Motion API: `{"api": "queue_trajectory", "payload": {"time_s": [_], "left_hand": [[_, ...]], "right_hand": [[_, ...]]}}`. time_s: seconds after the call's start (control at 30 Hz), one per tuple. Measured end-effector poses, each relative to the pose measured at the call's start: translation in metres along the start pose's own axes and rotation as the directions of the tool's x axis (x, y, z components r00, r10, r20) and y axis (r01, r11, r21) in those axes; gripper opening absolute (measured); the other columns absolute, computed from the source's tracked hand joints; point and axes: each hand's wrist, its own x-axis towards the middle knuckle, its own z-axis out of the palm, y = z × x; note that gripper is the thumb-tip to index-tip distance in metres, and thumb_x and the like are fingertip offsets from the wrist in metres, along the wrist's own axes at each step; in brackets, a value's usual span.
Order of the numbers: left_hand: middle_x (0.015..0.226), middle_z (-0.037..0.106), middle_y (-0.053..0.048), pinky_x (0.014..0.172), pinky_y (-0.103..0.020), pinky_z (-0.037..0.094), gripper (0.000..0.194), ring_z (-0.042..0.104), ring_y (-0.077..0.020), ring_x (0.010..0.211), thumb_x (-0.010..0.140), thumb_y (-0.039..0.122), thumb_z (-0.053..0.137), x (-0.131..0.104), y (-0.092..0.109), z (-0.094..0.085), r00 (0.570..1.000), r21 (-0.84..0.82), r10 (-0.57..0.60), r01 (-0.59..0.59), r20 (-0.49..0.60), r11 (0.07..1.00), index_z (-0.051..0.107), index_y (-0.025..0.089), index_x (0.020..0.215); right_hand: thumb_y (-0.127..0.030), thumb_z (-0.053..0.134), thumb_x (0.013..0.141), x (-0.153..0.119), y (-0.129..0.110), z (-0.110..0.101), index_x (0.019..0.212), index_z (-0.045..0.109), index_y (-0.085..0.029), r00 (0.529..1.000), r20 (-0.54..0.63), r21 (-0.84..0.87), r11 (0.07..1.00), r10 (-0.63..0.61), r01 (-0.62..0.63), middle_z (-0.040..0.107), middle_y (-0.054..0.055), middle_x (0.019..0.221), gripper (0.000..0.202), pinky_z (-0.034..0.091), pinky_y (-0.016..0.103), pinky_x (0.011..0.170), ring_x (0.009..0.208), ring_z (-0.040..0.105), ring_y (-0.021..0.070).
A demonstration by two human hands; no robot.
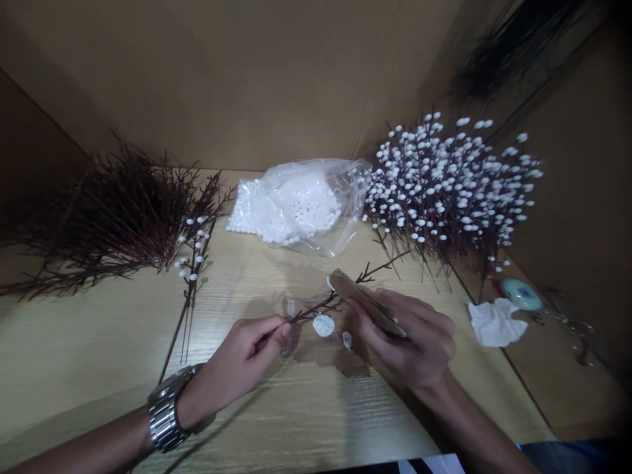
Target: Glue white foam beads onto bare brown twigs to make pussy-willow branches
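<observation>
My left hand (257,349), with a metal watch on the wrist, pinches a bare dark twig (316,307) that points up to the right. My right hand (412,332) grips a flat brown piece of cardboard (368,303), its white-smeared far end at the twig. Below the twig, a round white blob (324,324) and a smaller white spot (347,340) lie on the table. An open clear plastic bag (296,204) of small white balls lies beyond the hands.
Bare dark twigs (123,210) are heaped at the left, beside a few white-tipped stems (195,250). At the right stand many white-tipped stems (454,178), near a crumpled tissue (496,322) and a pale green object (521,293). A cardboard wall (222,79) rises behind.
</observation>
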Motion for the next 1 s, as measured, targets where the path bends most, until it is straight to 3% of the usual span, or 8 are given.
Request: {"api": "queue_trajectory", "payload": {"time_s": [0.17,0.3,0.43,0.53,0.6,0.7,0.87,1.0], "left_hand": [[0.071,0.057,0.004,0.064,-0.025,0.037,0.037,0.054,-0.0132,0.067,0.105,0.038,0.036,-0.001,0.002,0.0,1.0,-0.001,-0.003,0.003,0.004,1.0,0.057,0.02,0.08],[0.071,0.056,0.003,0.062,-0.026,0.036,0.038,0.052,-0.0137,0.066,0.105,0.039,0.035,-0.001,0.002,0.0,1.0,-0.003,-0.011,0.011,0.003,1.0,0.057,0.02,0.08],[0.07,0.057,0.003,0.062,-0.026,0.037,0.038,0.052,-0.0139,0.066,0.105,0.038,0.036,0.0,0.003,-0.001,1.0,-0.012,-0.013,0.013,0.004,1.0,0.058,0.02,0.08],[0.072,0.058,0.003,0.066,-0.025,0.039,0.037,0.055,-0.0141,0.069,0.105,0.037,0.037,0.0,0.004,-0.001,1.0,-0.047,-0.02,0.02,-0.001,0.999,0.057,0.019,0.079],[0.073,0.058,0.002,0.069,-0.025,0.039,0.036,0.056,-0.0144,0.071,0.104,0.035,0.037,0.0,0.004,-0.002,1.0,-0.09,-0.017,0.015,-0.014,0.996,0.056,0.019,0.078],[0.069,0.053,0.003,0.064,-0.024,0.037,0.037,0.051,-0.0139,0.066,0.104,0.035,0.037,-0.001,0.002,-0.003,0.998,-0.167,-0.032,0.023,-0.052,0.986,0.053,0.019,0.074],[0.058,0.032,0.007,0.049,-0.025,0.025,0.042,0.03,-0.0125,0.052,0.102,0.047,0.036,-0.001,-0.006,-0.002,0.987,-0.355,-0.149,0.117,-0.065,0.927,0.047,0.021,0.072],[0.059,0.031,0.007,0.048,-0.025,0.023,0.044,0.028,-0.0126,0.053,0.101,0.053,0.037,-0.002,-0.008,-0.001,0.983,-0.375,-0.183,0.157,-0.034,0.914,0.047,0.021,0.072]], "right_hand": [[-0.009,0.07,0.083,-0.003,0.001,-0.002,0.118,0.068,-0.022,1.0,0.017,-0.019,1.0,0.008,-0.007,0.073,-0.003,0.073,0.038,0.056,0.025,0.047,0.053,0.065,0.0123],[-0.012,0.069,0.085,-0.003,0.002,-0.003,0.12,0.067,-0.021,0.998,0.068,-0.013,1.0,0.014,-0.013,0.075,0.0,0.08,0.037,0.059,0.026,0.053,0.06,0.069,0.0141],[-0.01,0.072,0.082,-0.004,0.0,-0.007,0.122,0.066,-0.021,1.0,0.026,-0.042,0.999,-0.002,0.003,0.074,-0.001,0.076,0.042,0.058,0.027,0.052,0.057,0.068,0.0147],[-0.01,0.072,0.081,-0.01,0.001,-0.009,0.107,0.071,-0.022,0.991,-0.093,-0.063,0.992,0.101,-0.107,0.074,0.0,0.076,0.029,0.058,0.03,0.052,0.056,0.069,0.0171],[-0.014,0.074,0.08,-0.016,0.003,-0.009,0.087,0.071,-0.022,0.958,-0.223,-0.049,0.979,0.182,-0.198,0.07,-0.001,0.068,0.011,0.053,0.031,0.046,0.052,0.066,0.018],[-0.016,0.078,0.077,-0.019,0.008,-0.007,0.062,0.06,-0.023,0.926,-0.319,-0.046,0.972,0.204,-0.231,0.055,-0.005,0.05,0.024,0.039,0.029,0.036,0.039,0.053,0.0144],[-0.011,0.07,0.082,-0.004,0.007,-0.006,0.058,0.049,-0.023,0.969,-0.219,-0.071,0.989,0.114,-0.133,0.05,-0.007,0.047,0.034,0.037,0.026,0.037,0.036,0.047,0.0102],[-0.008,0.067,0.084,0.002,0.004,-0.002,0.063,0.051,-0.022,0.983,-0.151,-0.069,0.991,0.1,-0.111,0.053,-0.006,0.05,0.03,0.043,0.026,0.038,0.038,0.049,0.01]]}}
